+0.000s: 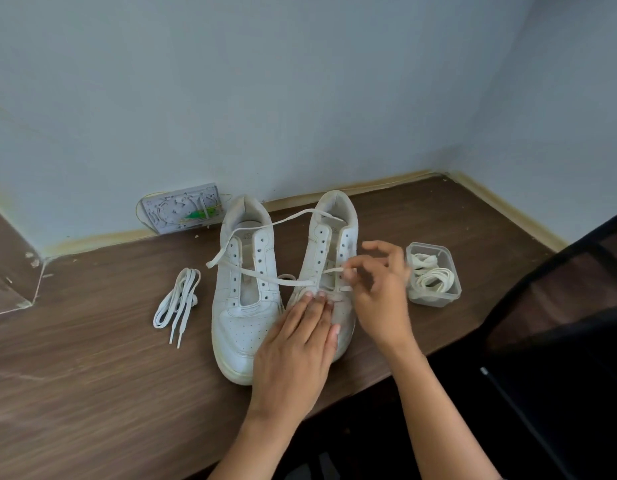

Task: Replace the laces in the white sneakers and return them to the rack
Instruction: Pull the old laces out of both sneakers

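- The right hand [379,292] has a pinching grip on the lace [262,275] at the eyelets of the right sneaker [329,237]; its other fingers are curled loosely.
- The left hand [296,344] lies flat, fingers straight and together, pressing the toe of that sneaker.
- The lace's free length runs left across the left sneaker [243,306], which stands just beside the right one, its eyelets bare.
- Both sneakers stand on a dark wood-grain tabletop [92,375] set in a corner of pale blue-grey walls [300,81].
- A folded lace bundle [177,303] lies left of the sneakers.
- A clear plastic tub [433,299] of coiled laces sits just right of the right hand.
- A small grey plastic box [182,211] leans at the wall behind.
- A black chair [559,323] fills the lower right.
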`<state>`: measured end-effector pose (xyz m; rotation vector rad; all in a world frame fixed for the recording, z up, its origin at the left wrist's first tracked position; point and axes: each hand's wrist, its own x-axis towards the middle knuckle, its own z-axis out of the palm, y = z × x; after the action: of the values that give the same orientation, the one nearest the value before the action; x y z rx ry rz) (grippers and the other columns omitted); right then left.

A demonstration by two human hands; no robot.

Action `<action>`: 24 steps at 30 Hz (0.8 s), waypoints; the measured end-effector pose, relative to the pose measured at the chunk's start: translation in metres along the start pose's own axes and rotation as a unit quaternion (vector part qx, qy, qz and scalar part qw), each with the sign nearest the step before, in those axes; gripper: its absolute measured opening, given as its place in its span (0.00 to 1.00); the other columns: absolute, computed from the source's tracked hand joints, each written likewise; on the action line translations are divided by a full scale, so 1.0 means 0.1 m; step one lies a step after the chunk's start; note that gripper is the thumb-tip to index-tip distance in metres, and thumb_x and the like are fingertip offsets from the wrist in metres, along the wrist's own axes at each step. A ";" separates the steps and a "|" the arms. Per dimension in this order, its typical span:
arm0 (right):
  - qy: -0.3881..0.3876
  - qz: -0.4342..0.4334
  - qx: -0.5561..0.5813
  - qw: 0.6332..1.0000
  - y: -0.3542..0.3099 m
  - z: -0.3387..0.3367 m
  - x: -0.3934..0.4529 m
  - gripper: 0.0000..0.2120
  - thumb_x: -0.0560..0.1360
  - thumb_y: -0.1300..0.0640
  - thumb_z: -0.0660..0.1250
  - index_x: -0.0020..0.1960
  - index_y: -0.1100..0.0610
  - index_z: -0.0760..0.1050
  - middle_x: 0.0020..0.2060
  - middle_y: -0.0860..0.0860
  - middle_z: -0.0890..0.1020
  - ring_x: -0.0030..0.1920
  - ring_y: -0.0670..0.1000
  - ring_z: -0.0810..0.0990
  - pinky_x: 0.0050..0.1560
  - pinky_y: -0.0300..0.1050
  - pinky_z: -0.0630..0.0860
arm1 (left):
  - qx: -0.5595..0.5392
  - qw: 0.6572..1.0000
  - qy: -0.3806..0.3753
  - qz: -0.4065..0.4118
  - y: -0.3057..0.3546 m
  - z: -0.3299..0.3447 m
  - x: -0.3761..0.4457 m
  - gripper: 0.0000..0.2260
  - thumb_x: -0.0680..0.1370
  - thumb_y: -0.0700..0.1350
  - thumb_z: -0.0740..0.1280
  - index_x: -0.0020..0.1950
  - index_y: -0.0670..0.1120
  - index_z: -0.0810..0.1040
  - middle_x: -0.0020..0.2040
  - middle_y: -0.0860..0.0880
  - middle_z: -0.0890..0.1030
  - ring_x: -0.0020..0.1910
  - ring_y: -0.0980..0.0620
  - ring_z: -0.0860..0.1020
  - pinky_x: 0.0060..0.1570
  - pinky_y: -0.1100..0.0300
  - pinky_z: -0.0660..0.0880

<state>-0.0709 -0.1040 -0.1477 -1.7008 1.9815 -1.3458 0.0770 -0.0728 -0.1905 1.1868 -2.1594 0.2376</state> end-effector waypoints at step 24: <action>0.222 0.133 0.044 0.965 0.05 -0.37 0.13 0.06 0.78 0.61 0.66 0.47 0.51 0.78 0.61 0.47 0.69 0.61 0.51 0.64 0.57 0.42 0.66 | -0.053 0.995 -0.077 -0.035 0.21 0.09 -0.07 0.24 0.83 0.51 0.55 0.76 0.40 0.65 0.77 0.44 0.64 0.78 0.48 0.58 0.73 0.50 0.60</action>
<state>-0.1028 -0.0974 -0.1257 -1.1095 2.2319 -1.7950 0.0587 -0.0604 -0.1990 1.2534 -2.2267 0.0002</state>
